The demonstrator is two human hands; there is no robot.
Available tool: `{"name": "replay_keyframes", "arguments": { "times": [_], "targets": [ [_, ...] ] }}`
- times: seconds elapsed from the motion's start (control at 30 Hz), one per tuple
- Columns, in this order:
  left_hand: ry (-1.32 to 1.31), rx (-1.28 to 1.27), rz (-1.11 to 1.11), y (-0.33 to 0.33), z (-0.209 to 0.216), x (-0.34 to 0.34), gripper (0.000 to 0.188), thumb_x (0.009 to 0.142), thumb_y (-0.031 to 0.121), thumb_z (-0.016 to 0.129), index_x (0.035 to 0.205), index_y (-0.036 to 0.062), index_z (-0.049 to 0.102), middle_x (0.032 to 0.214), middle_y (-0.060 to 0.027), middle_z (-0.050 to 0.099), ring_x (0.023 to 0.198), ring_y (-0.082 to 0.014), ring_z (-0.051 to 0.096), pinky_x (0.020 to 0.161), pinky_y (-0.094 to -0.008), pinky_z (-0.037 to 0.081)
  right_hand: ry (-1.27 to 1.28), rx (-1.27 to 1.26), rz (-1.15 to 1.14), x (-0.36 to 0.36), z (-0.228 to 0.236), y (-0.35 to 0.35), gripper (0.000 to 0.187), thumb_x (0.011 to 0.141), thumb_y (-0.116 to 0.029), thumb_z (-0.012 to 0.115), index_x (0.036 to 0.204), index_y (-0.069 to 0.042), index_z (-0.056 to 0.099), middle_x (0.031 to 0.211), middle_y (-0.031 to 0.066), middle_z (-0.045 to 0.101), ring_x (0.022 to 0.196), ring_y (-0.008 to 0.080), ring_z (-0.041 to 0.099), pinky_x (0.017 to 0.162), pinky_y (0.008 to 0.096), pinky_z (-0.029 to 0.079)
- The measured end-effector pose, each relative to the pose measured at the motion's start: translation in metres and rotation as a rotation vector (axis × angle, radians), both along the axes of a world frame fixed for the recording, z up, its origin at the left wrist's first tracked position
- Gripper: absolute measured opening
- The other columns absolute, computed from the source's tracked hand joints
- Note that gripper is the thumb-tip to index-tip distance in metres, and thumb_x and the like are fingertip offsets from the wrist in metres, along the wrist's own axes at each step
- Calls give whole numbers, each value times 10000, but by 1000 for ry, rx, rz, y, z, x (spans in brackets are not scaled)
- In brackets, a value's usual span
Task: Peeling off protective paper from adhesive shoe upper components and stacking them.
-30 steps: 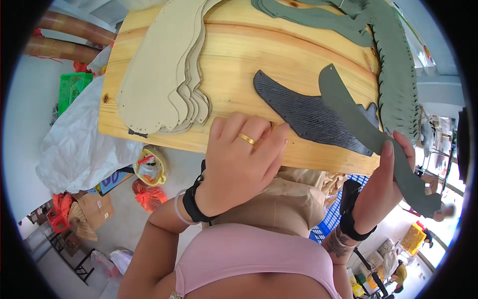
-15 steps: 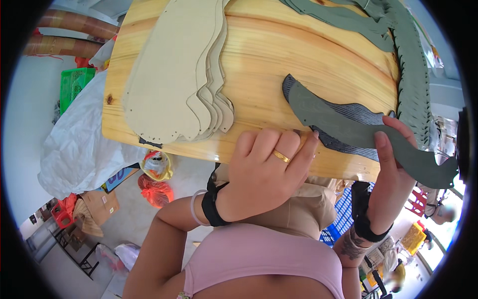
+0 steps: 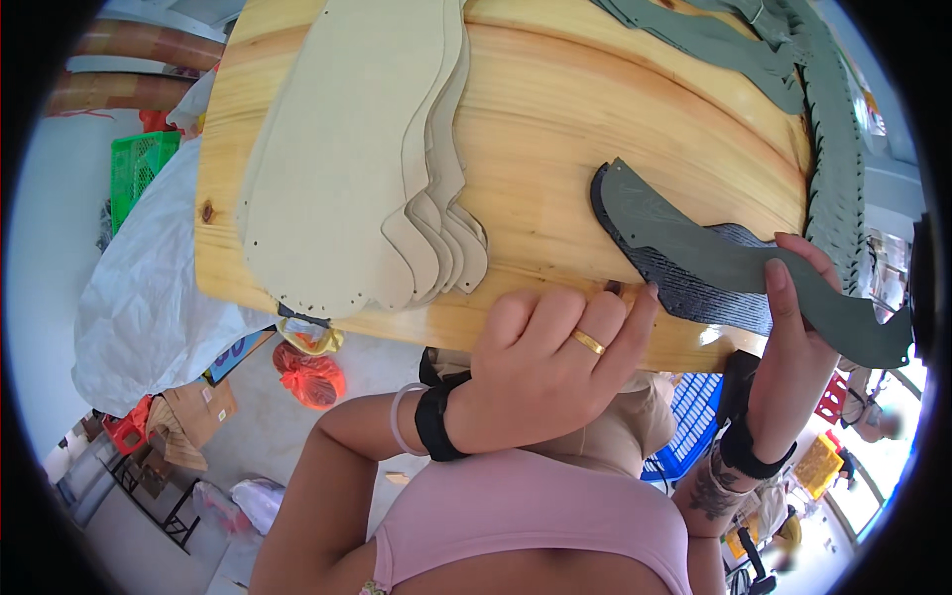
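Note:
My right hand (image 3: 793,317) pinches a dark green, wavy flat piece (image 3: 694,238) near its right part, with the thumb on top. Beneath the green piece lies a black ribbed piece (image 3: 684,288) of similar curve, showing along both its edges. The fingers of my left hand (image 3: 555,367) are curled at the table's near edge, the index fingertip by the black piece's lower edge. A small dark bit (image 3: 615,288) shows beside those fingers; what they hold, if anything, is hidden. A ring is on one finger.
On the wooden table (image 3: 545,149), a stack of cream cut pieces (image 3: 347,149) lies to the left. More green pieces (image 3: 714,59) and a long green pile (image 3: 838,178) lie at the far right. A blue crate (image 3: 684,426) stands below the edge; a white plastic sheet (image 3: 139,297) hangs left.
The view has shifted slightly. The green piece now sits differently over the black one, baring more of its left end and lower edge. Both hands keep much the same pose.

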State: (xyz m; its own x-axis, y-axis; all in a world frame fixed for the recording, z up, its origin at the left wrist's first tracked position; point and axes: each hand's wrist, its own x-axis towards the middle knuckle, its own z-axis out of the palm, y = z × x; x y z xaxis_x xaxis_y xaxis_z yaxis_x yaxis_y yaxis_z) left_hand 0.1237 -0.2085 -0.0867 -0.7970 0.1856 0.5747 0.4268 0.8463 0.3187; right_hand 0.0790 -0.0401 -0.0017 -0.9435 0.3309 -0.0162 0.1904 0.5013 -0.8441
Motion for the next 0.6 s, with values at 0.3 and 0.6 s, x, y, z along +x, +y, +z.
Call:
{"name": "replay_keyframes", "arguments": {
  "times": [0.3,0.6],
  "targets": [
    [27,-4,2,0,-2,-4,415,644,145,659,1050,166,744,730,58,433,639,-141,420,626,-321,283,-57,16,10,-4,-2,-1,220,874,-49,697,1073,17,630,973,44,621,881,90,583,821,196,424],
    [4,-9,3,-1,-1,-2,431,634,154,645,1052,178,746,732,64,425,643,-139,417,629,-321,281,-59,84,40,-6,-4,-3,209,869,-43,702,1056,25,639,983,47,634,881,93,592,821,204,437]
  ]
}}
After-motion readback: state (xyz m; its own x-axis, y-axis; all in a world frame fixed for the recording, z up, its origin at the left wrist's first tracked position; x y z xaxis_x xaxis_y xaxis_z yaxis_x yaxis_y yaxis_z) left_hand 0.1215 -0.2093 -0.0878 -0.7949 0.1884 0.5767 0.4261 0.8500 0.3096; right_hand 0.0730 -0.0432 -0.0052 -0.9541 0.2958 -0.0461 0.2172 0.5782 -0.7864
